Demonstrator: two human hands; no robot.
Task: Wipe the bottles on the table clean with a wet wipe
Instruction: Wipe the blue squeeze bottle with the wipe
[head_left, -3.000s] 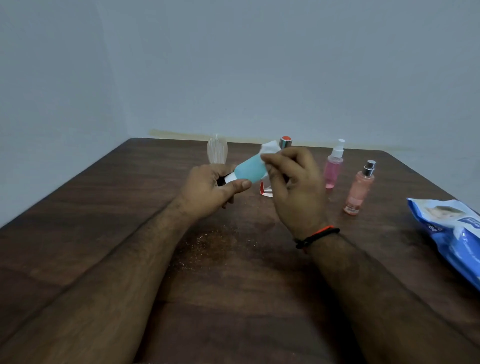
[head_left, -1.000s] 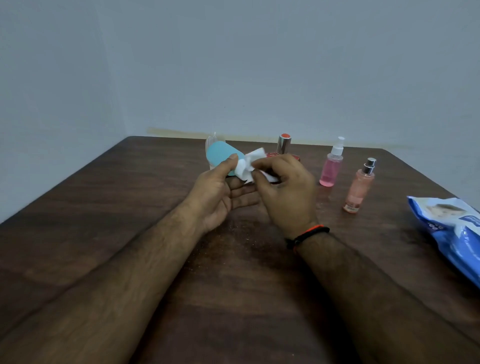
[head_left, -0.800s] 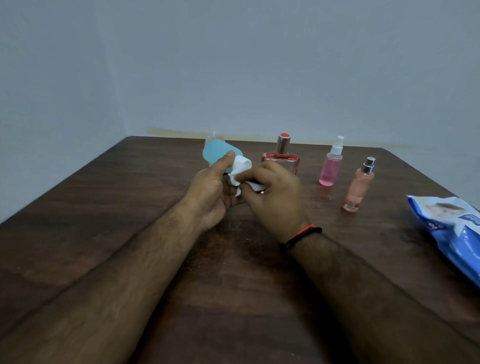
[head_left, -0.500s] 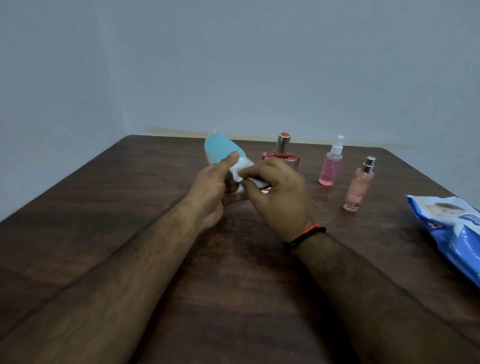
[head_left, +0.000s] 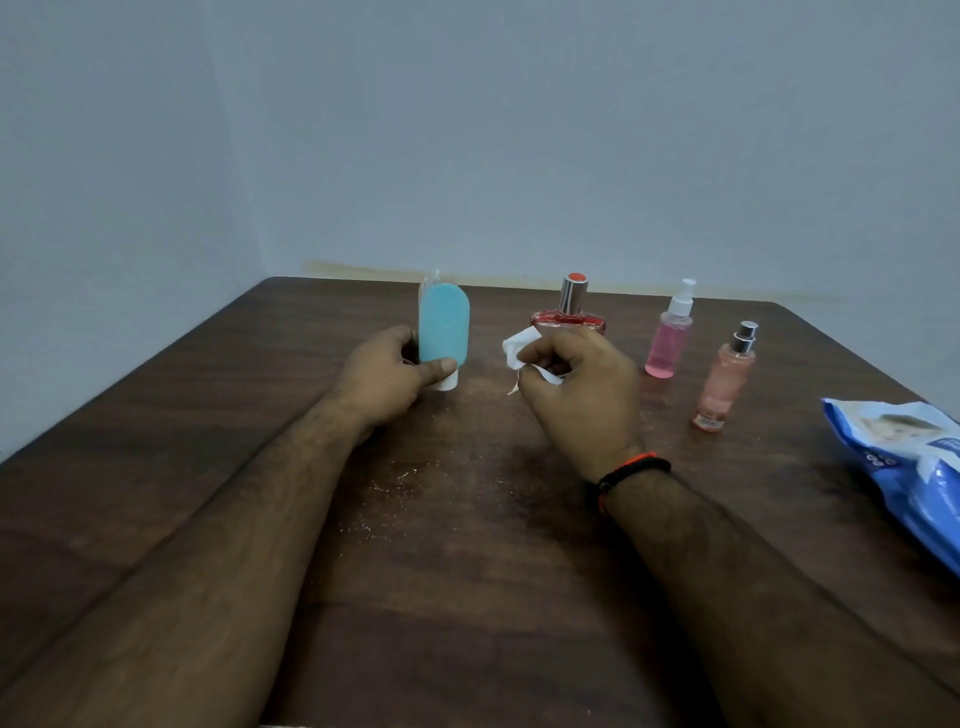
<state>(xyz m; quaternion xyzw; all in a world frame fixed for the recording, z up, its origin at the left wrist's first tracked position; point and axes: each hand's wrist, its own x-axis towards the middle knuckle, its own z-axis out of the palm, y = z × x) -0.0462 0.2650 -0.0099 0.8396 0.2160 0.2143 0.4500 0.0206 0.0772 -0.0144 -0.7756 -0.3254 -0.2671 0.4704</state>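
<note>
My left hand grips the blue bottle low on its body, thumb curled across the front just above the white cap, the other fingers wrapped behind it where I cannot see them. The bottle stands upside down, cap at the bottom and rounded end up, a smooth, matte, soft-looking oval tube; whether the cap touches the table or hangs just above it I cannot tell. Behind it peeks the edge of a clear plastic bottle, mostly hidden. My right hand is apart from the blue bottle, fingers curled in and pinching the wet wipe, a crumpled white wad with a thin loose tail hanging below my fingertips. A black and orange band circles that wrist. Just beyond my right knuckles stands a squat red glass bottle with a shiny metal neck and a red-topped cap. To its right are a slim pink spray bottle with a white nozzle, and nearer to me a peach spray bottle with a silver nozzle, both upright. The table is dark brown wood grain, dusted with pale specks between my forearms. At the right edge lies a glossy, crinkled blue and white wipes pack.
</note>
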